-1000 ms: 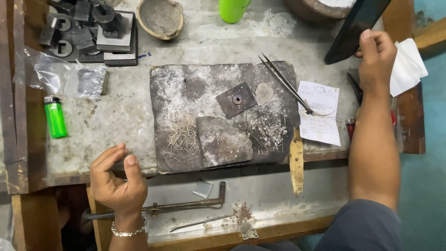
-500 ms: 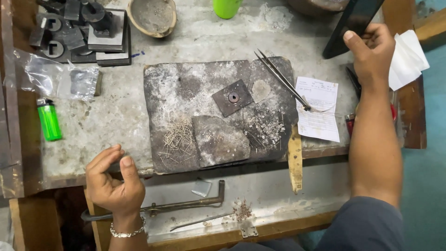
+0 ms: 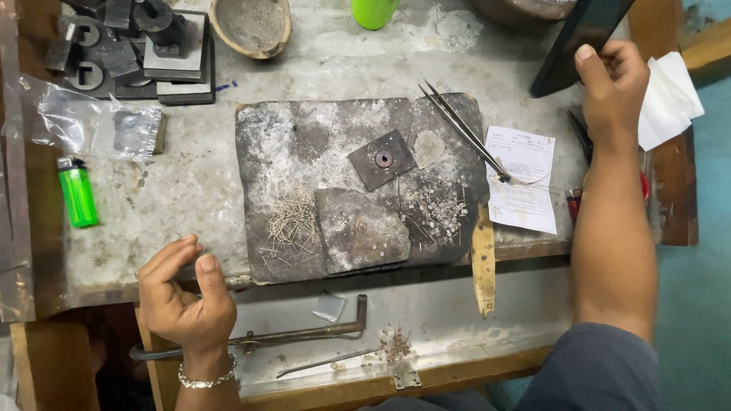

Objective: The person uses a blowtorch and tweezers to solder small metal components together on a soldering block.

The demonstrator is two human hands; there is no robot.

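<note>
My right hand is stretched out to the far right of the bench and grips the lower end of a flat black slab that leans up and out of the picture. My left hand rests loosely curled at the bench's near left edge, fingers apart, holding nothing. Between them lies a scorched grey work block with small piles of thin wire bits and a small square metal plate with a ring on it. Long tweezers lie across the block's right corner.
A green lighter and a clear plastic bag lie at the left. Dark metal dies, a clay bowl and a green cup stand at the back. A paper slip lies right of the block, white tissue beyond my wrist. A bent rod lies in the drawer below.
My right hand has closed its grip lower on the black slab. The view has shifted slightly, so the bench sits a little higher and leftward. My left hand has barely moved.
</note>
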